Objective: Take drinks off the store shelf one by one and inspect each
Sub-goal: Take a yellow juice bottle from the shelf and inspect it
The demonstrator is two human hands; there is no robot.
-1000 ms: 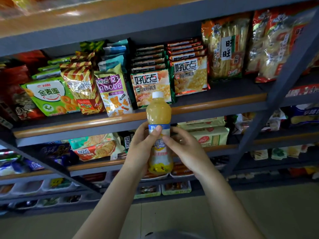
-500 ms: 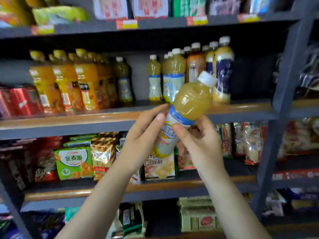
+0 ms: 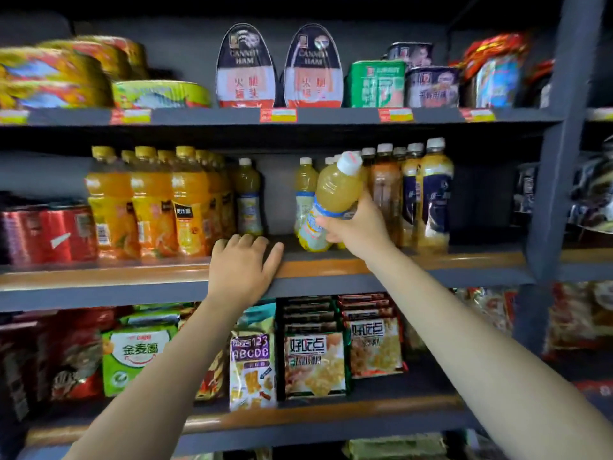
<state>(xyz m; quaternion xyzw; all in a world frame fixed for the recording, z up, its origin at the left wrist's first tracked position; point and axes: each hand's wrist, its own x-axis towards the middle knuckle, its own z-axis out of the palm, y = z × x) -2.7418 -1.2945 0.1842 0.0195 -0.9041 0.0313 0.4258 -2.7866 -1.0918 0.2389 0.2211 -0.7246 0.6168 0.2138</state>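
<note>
While right hand [image 3: 356, 227] grasps tilted juice bottle [image 3: 331, 200], left hand [image 3: 243, 270] flat, released, on drinks shelf [image 3: 431, 260]

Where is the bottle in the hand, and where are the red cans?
bottle [image 3: 335, 190], head view, on its yellow upper body.
right hand [image 3: 356, 227], head view, on the back of the hand.
red cans [image 3: 46, 232], head view, on a can's side.
</note>
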